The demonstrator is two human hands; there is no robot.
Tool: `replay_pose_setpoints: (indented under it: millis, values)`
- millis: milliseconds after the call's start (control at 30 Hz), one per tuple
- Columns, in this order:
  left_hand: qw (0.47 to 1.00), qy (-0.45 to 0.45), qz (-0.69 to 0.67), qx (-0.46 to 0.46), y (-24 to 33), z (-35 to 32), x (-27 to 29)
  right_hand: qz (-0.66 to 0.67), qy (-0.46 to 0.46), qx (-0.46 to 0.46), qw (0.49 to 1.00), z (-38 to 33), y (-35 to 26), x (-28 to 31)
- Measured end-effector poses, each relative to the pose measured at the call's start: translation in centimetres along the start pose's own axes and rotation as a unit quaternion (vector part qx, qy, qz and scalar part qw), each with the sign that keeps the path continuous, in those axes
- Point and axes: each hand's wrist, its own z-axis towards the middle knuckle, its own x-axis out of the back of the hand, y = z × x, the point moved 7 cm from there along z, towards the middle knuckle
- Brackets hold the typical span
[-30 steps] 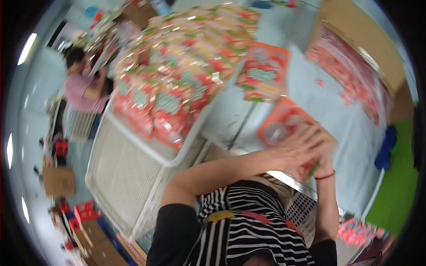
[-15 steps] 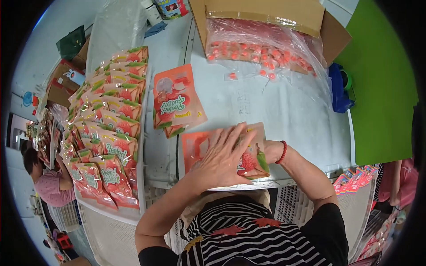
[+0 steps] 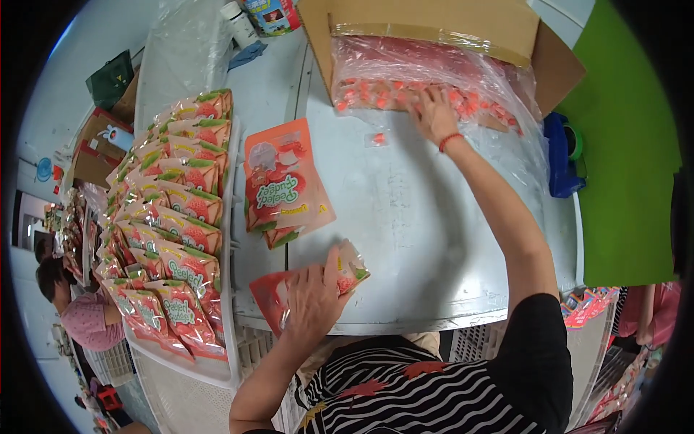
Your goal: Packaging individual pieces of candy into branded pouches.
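Note:
My left hand point(image 3: 312, 300) grips an orange-red snack pouch point(image 3: 345, 273) at the near edge of the grey table point(image 3: 426, 217). My right hand point(image 3: 431, 113) reaches far across the table, fingers spread on small orange-red wrapped sweets point(image 3: 376, 94) that spill from a clear plastic liner in an open cardboard box point(image 3: 463, 29). One loose sweet point(image 3: 377, 138) lies on the table just left of that hand. A short stack of empty orange pouches point(image 3: 283, 184) lies flat on the table between the two hands.
A white crate point(image 3: 224, 362) at my left holds several filled pouches point(image 3: 181, 239) in overlapping rows. A blue tape dispenser point(image 3: 560, 155) sits at the table's right edge by a green floor. Another person point(image 3: 79, 311) sits at far left. A white bottle point(image 3: 238, 22) stands at the back.
My right hand has left the pouch and stretched out to the sweets at the box. My left hand stays on the pouch. The view has swung away from the crate toward the table.

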Motion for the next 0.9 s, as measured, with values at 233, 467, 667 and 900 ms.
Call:
replay_pose_setpoints:
  millis: [233, 467, 667, 900]
  values:
    - [0.992, -0.081, -0.071, 0.067, -1.5, -0.9, -1.8, -0.057, -0.098, -0.049, 0.992, -1.3, 2.0, -4.6]
    - [0.994, -0.081, -0.078, 0.006, -1.9, -1.7, -3.4, 0.009, -0.166, 0.069, 0.984, -10.2, -2.5, 1.1]
    - [0.99, -0.127, -0.057, 0.011, -2.7, -1.4, -4.8, 0.332, -0.033, -0.112, 0.936, -13.5, 3.1, 7.1]
    - [0.994, -0.099, -0.039, 0.028, -4.3, -1.2, -5.6, 0.322, -0.112, -0.156, 0.927, -17.7, -1.6, 10.4]
